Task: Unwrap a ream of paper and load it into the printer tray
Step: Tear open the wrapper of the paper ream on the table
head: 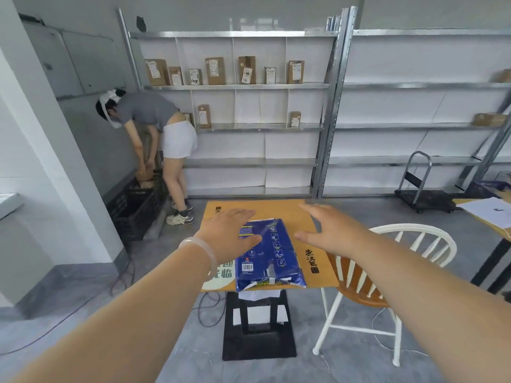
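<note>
A ream of paper in a blue printed wrapper point(272, 258) lies flat on a small brown table point(279, 210), its near end at the table's front edge. My left hand point(231, 233) hovers over the ream's left side with fingers spread, overlapping its far left corner; whether it touches is unclear. My right hand point(329, 230) is open just to the right of the ream, palm down, apart from it. Neither hand holds anything. No printer is recognisable in view.
A white and wood chair point(367, 275) stands right of the table. Another person point(163, 142) bends over a black crate point(135, 205) at the left. Metal shelves point(260, 125) with cardboard boxes line the back wall. A trolley point(423, 189) and a second table point(486, 214) with papers are at the right.
</note>
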### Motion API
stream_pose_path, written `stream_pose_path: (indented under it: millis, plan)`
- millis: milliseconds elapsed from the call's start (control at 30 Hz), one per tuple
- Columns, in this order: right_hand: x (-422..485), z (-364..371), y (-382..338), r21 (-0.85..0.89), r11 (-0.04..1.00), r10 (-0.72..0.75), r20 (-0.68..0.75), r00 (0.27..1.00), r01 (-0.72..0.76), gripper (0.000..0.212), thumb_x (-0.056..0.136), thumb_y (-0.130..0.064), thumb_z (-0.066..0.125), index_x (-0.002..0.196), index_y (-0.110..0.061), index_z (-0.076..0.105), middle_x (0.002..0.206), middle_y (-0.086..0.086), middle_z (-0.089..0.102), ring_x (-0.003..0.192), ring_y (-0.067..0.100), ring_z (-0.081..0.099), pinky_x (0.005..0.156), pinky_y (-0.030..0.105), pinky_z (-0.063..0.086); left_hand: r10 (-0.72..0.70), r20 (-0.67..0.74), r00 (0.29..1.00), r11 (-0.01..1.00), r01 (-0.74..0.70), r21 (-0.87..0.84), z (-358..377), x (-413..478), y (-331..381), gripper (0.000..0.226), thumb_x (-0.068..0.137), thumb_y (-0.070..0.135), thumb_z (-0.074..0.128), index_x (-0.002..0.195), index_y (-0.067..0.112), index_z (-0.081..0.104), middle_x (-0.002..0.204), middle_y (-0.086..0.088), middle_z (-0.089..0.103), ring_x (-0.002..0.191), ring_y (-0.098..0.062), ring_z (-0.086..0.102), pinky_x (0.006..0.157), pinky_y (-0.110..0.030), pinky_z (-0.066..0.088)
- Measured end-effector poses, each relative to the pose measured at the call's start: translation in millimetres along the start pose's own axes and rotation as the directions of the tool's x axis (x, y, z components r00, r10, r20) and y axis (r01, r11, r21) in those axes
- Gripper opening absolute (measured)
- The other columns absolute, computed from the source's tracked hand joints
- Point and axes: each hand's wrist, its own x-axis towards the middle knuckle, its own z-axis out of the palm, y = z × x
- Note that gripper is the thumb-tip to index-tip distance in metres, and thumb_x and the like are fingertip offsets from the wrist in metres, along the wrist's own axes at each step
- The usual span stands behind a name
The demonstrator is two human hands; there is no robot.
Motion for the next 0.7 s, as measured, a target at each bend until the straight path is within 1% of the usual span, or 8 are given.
stream_pose_path:
  millis: [67, 200, 300, 367, 433, 467, 567, 700]
  plan:
    - [22.5, 12.2, 10.8, 0.002, 1.0, 0.012, 0.03, 0.999, -0.012, 0.081, 0.083, -0.057, 0.058, 0.15, -0.035, 0.018, 0.159, -0.003, 0.021, 0.143, 0.018, 0.026, 0.111, 0.04, 0.03, -0.018, 0.018, 1.0, 1.0, 0.019, -0.007, 13.9, 19.2, -8.8, 0.066, 0.09, 0.055, 0.046, 0.148, 0.033, 0.024, 0.157, 0.011, 0.026, 0.143, -0.014, 0.025, 0.118, -0.038, 0.022]
    - [66.8, 40.8, 27.9, 0.009, 0.999, 0.029, 0.098, 0.995, -0.031, 0.08, 0.083, -0.056, 0.059, 0.149, -0.036, 0.019, 0.157, -0.003, 0.026, 0.141, 0.018, 0.031, 0.108, 0.039, 0.035, -0.059, 0.068, 0.996, 0.998, 0.062, -0.029, 45.6, 59.8, -32.4, 0.065, 0.09, 0.054, 0.045, 0.148, 0.034, 0.024, 0.157, 0.012, 0.024, 0.144, -0.014, 0.024, 0.115, -0.039, 0.024]
    - [100.1, 60.9, 39.4, 0.014, 0.998, 0.053, 0.142, 0.988, -0.056, 0.08, 0.083, -0.055, 0.059, 0.149, -0.035, 0.02, 0.156, -0.003, 0.027, 0.14, 0.016, 0.032, 0.106, 0.037, 0.038, -0.06, 0.129, 0.99, 0.998, 0.062, -0.013, 67.7, 92.2, -53.9, 0.067, 0.09, 0.055, 0.043, 0.149, 0.034, 0.02, 0.159, 0.012, 0.02, 0.145, -0.014, 0.019, 0.117, -0.039, 0.018]
    - [122.8, 73.2, 45.1, 0.043, 0.995, 0.077, 0.155, 0.985, -0.085, 0.078, 0.084, -0.052, 0.06, 0.149, -0.035, 0.02, 0.155, -0.004, 0.029, 0.138, 0.015, 0.034, 0.1, 0.033, 0.041, -0.063, 0.155, 0.986, 0.997, 0.067, -0.023, 78.9, 114.8, -71.8, 0.067, 0.09, 0.055, 0.044, 0.149, 0.034, 0.02, 0.159, 0.011, 0.019, 0.146, -0.014, 0.017, 0.118, -0.038, 0.016]
    - [145.8, 85.1, 50.2, 0.062, 0.992, 0.104, 0.155, 0.983, -0.114, 0.076, 0.085, -0.051, 0.059, 0.149, -0.035, 0.021, 0.154, -0.006, 0.031, 0.136, 0.014, 0.037, 0.094, 0.028, 0.042, -0.068, 0.178, 0.982, 0.997, 0.075, -0.03, 89.9, 137.6, -91.5, 0.066, 0.09, 0.055, 0.044, 0.149, 0.033, 0.021, 0.159, 0.01, 0.021, 0.146, -0.014, 0.019, 0.118, -0.039, 0.018]
    - [156.9, 91.7, 52.9, 0.059, 0.99, 0.116, 0.156, 0.981, -0.127, 0.076, 0.085, -0.052, 0.059, 0.149, -0.035, 0.021, 0.154, -0.006, 0.03, 0.136, 0.014, 0.036, 0.095, 0.027, 0.041, -0.068, 0.198, 0.978, 0.997, 0.073, -0.022, 96.0, 148.0, -100.2, 0.066, 0.09, 0.055, 0.044, 0.149, 0.033, 0.02, 0.159, 0.01, 0.021, 0.146, -0.015, 0.019, 0.119, -0.04, 0.019]
    - [184.7, 114.1, 62.2, 0.045, 0.984, 0.162, 0.182, 0.97, -0.173, 0.076, 0.085, -0.054, 0.057, 0.149, -0.036, 0.02, 0.157, -0.007, 0.026, 0.14, 0.014, 0.031, 0.105, 0.033, 0.037, -0.06, 0.273, 0.96, 0.998, 0.063, -0.003, 117.4, 175.0, -120.4, 0.067, 0.09, 0.055, 0.043, 0.149, 0.034, 0.019, 0.159, 0.01, 0.019, 0.146, -0.015, 0.018, 0.119, -0.041, 0.019]
    - [209.0, 141.8, 73.9, 0.06, 0.972, 0.207, 0.231, 0.951, -0.226, 0.075, 0.086, -0.052, 0.058, 0.149, -0.035, 0.02, 0.157, -0.007, 0.025, 0.141, 0.014, 0.03, 0.108, 0.034, 0.035, -0.049, 0.326, 0.944, 0.998, 0.058, -0.018, 144.5, 202.0, -135.3, 0.066, 0.091, 0.054, 0.043, 0.149, 0.035, 0.018, 0.159, 0.011, 0.02, 0.146, -0.015, 0.019, 0.118, -0.04, 0.019]
